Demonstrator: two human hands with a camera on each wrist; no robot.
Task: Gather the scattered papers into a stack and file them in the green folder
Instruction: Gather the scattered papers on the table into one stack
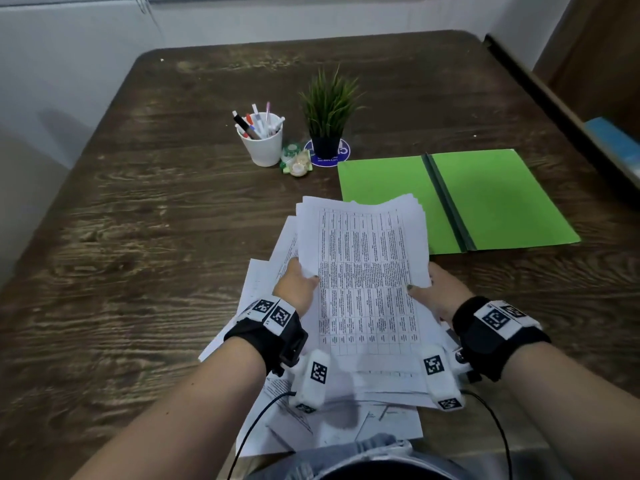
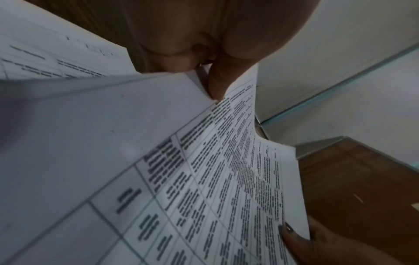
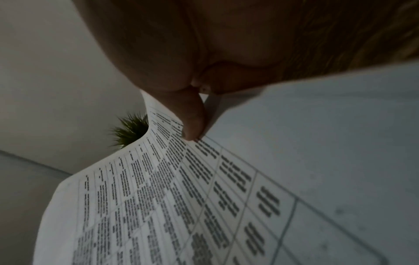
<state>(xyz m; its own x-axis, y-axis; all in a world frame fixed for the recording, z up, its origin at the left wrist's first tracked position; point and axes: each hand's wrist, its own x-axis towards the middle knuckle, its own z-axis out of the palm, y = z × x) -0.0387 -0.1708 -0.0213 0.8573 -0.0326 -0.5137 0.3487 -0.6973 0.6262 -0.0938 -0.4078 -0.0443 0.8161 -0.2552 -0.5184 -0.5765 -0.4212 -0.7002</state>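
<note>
- Left hand and right hand each grip a side edge of a sheaf of printed sheets, raised off the tabletop; thumbs on top, fingers curled under.
- Left wrist view: thumb clamped on the sheaf edge. Right wrist view shows the same for the right thumb.
- Sheaf edges uneven at the far end; stack not yet squared.
- More papers lie loose beneath the hands, fanned out near the table's front edge. Gathering looks roughly half done.
- Green folder lies open and flat, just beyond and right of the sheaf; nothing filed in it.
- Left to do: collect the remaining sheets, square the stack, place it in the folder, likely close it.
- Pen cup and plant stand further back, clear of the work.
</note>
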